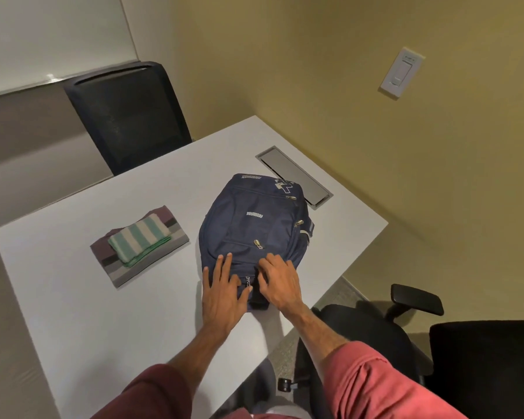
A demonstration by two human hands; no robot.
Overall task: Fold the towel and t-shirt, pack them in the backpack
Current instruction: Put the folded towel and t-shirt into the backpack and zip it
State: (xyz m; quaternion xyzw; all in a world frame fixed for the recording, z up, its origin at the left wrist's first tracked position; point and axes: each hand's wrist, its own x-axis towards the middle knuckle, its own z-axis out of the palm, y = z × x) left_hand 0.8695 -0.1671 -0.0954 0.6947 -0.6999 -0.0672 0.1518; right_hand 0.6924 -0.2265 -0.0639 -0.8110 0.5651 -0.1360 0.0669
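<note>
While the navy backpack (248, 219) is laid flat on the white table (73, 313) with its front panel turned upward, both hands are set on its near end. The left hand (223, 293) is spread flat on the fabric, its fingers held straight and apart, so nothing is gripped by it. The right hand (280, 282) is placed just beside it with the fingers bent and the tips pressed to the cloth. Whether any fabric or tab is pinched there cannot be told. A metal zipper pull (248, 281) is seen hanging in the gap between the two hands, touched by neither so far as can be made out.

To the left of the backpack, and apart from it, the folded t-shirt (164, 249), purple with grey and dark bands, is laid on the table. The folded towel (139, 237), striped in mint green and white, is stacked on top of it.

Beyond the backpack a grey cable hatch (294, 175) is set into the tabletop, its near corner partly covered by the bag. A black mesh chair (127, 116) is pushed up to the far side, and a black office chair (481, 358) is placed at the right. A white wall switch (401, 72) is mounted on the yellow wall.
</note>
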